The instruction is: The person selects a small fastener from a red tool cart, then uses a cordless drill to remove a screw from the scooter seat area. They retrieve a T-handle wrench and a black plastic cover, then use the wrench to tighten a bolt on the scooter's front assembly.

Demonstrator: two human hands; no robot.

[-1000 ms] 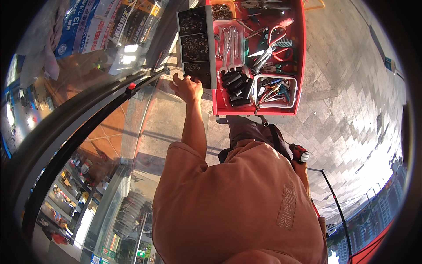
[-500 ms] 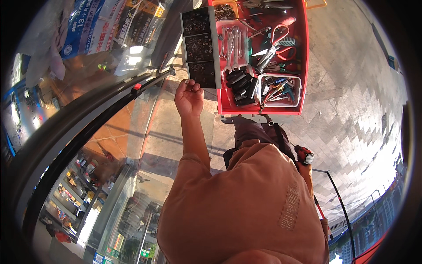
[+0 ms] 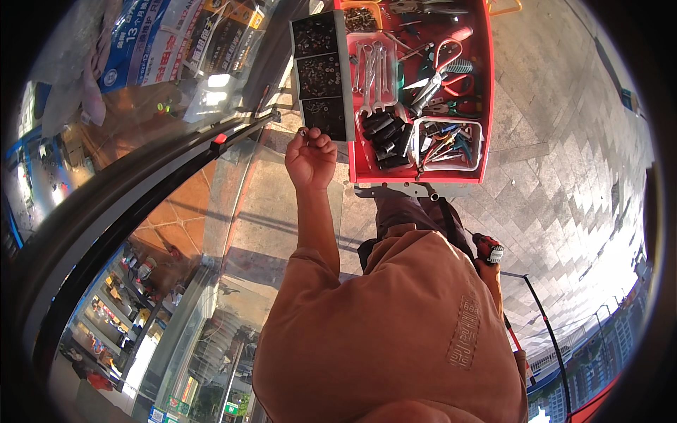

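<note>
My left hand (image 3: pixel 312 161) is bare, palm up, with its fingers curled at the near end of a dark tray. Between thumb and fingertips it pinches a small shiny metal nut (image 3: pixel 302 132). The three-compartment tray (image 3: pixel 348 84) holds many small dark and metallic fasteners; its nearest compartment lies just beyond my fingertips. Down at my right side is my right hand (image 3: pixel 488 248), which appears to be in a red and black glove with a pale patch. Its fingers are hidden, so whether it grips anything does not show.
Right of the tray stands a red tool drawer (image 3: pixel 423 178) with wrenches (image 3: pixel 379 74), scissors (image 3: pixel 430 88), black cylindrical pieces (image 3: pixel 388 141) and a white basket (image 3: pixel 451 168) of small tools. A dark door frame with a red mark (image 3: pixel 220 139) and glass run along the left. Paving spreads to the right.
My left hand has shifted slightly right, with its fingertips turned so that the nut shows more plainly. My right hand stays at my side.
</note>
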